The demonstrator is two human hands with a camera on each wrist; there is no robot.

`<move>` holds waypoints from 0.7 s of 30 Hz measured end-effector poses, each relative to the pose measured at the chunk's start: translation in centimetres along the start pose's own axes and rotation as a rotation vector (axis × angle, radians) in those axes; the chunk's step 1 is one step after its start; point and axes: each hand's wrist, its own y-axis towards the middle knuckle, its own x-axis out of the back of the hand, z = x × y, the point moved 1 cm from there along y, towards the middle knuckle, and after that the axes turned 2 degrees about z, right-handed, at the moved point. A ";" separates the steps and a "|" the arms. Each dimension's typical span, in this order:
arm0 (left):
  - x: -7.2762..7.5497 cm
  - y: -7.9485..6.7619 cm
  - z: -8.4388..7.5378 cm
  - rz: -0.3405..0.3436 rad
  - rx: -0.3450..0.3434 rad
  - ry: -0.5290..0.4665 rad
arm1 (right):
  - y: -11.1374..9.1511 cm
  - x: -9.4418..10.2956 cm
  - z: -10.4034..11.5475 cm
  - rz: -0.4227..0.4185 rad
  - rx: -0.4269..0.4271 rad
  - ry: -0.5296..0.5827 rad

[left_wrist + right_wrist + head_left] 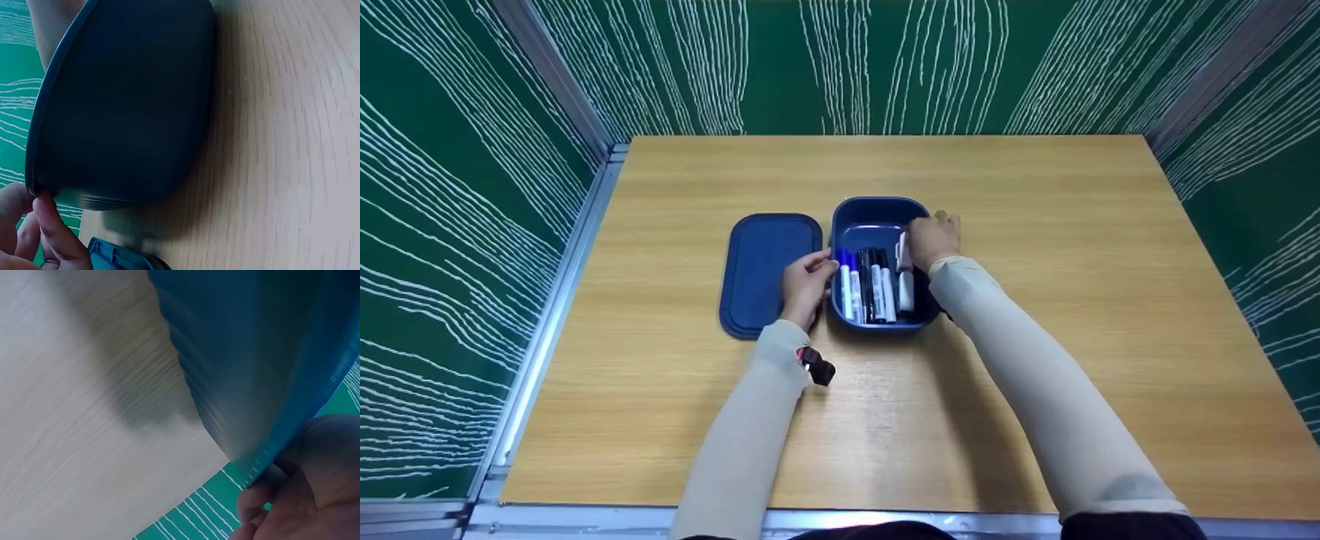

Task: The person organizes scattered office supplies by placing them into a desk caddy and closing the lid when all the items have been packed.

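Note:
A dark blue plastic box [881, 204] stands on the table with several markers [877, 289] lying side by side in it, some blue-capped, others black-capped. My left hand [808, 281] pinches the left rim; in the left wrist view its thumb and finger [53, 228] meet at the box edge. Over the right rim bends my right hand [936, 238], next to a pale pinkish piece [902, 253] inside. A white block with a dark base [906, 292] lies nearer the front. Part of the right hand is hidden behind the box wall [242, 371], so I cannot tell its grip.
Left of the box, the flat blue lid [769, 262] rests on the wooden table [1072, 337]. Green panels with white streaks [877, 67] enclose the table at the back and both sides. A small black device [817, 367] sits on the left wrist.

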 end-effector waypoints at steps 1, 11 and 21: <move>0.0 0.0 0.0 -0.002 0.001 0.001 | 0.0 0.0 0.0 -0.005 0.002 0.010; 0.1 0.2 0.1 -0.005 -0.009 -0.008 | -0.1 -0.1 -3.0 -0.202 -0.057 0.511; 0.0 0.0 0.2 0.003 -0.015 -0.033 | -1.2 0.1 -4.7 0.171 -0.392 1.125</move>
